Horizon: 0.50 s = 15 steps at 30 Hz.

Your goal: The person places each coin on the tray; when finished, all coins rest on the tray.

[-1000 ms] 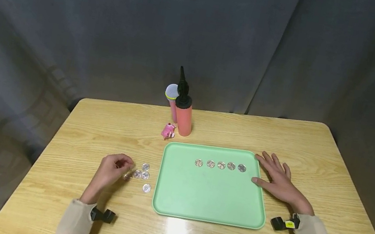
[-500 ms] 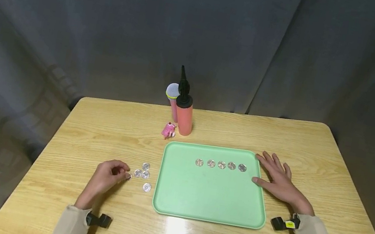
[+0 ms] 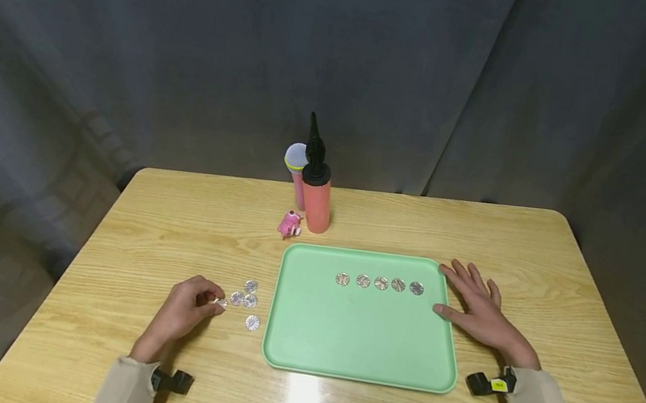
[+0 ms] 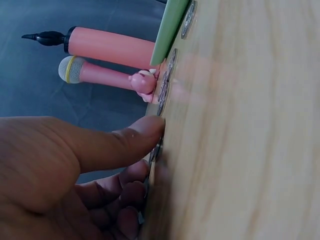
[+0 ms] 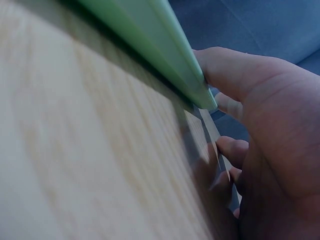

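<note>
My left hand (image 3: 183,310) is low over the table at the left, its thumb and index finger pinching a round silver coin (image 3: 221,303) at the edges. In the left wrist view the thumb (image 4: 135,140) lies close to the wood and largely hides this coin. Just right of it are several like coins (image 3: 237,299), flat on the table. A light green tray (image 3: 363,342) bears a row of several more coins (image 3: 381,283) near its far side. My right hand (image 3: 481,316) rests at the tray's right rim with fingers spread, thumb touching the edge.
Behind the tray stand a coral hand pump (image 3: 317,204) with a black nozzle and a pink toy microphone (image 3: 298,168). A small pink figurine (image 3: 290,224) lies before them. A dark curtain (image 3: 257,60) hangs behind the wooden table (image 3: 177,219).
The left hand has come down and slightly toward the person, closing its thumb and index finger on the leftmost coin. The right hand and the tray have stayed put.
</note>
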### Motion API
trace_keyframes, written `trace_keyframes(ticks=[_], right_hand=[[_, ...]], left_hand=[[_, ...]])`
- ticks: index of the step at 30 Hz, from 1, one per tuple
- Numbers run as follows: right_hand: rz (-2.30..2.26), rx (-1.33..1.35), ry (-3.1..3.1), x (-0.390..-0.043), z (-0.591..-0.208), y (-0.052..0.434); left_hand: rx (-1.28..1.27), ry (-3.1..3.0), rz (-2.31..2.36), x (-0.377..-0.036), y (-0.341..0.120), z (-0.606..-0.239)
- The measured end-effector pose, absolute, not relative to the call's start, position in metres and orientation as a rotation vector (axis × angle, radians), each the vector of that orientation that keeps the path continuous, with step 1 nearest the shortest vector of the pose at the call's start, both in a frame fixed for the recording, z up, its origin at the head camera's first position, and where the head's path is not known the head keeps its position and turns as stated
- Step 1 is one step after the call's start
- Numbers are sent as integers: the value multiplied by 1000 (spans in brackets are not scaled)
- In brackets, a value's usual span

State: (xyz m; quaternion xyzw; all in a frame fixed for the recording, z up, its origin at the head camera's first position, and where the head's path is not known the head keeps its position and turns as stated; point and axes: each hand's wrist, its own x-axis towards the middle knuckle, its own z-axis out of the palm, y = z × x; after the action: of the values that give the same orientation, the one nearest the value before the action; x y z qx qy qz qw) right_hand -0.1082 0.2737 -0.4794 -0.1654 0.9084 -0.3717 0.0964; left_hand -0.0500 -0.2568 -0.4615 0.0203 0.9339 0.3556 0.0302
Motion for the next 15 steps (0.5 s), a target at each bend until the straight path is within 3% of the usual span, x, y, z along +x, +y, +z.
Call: trace_keyframes(ticks=[15], right_hand=[[-1101,-491,2696,-108,-480,273]], left_hand=[[50,2903,1081,-51,-257,-464]])
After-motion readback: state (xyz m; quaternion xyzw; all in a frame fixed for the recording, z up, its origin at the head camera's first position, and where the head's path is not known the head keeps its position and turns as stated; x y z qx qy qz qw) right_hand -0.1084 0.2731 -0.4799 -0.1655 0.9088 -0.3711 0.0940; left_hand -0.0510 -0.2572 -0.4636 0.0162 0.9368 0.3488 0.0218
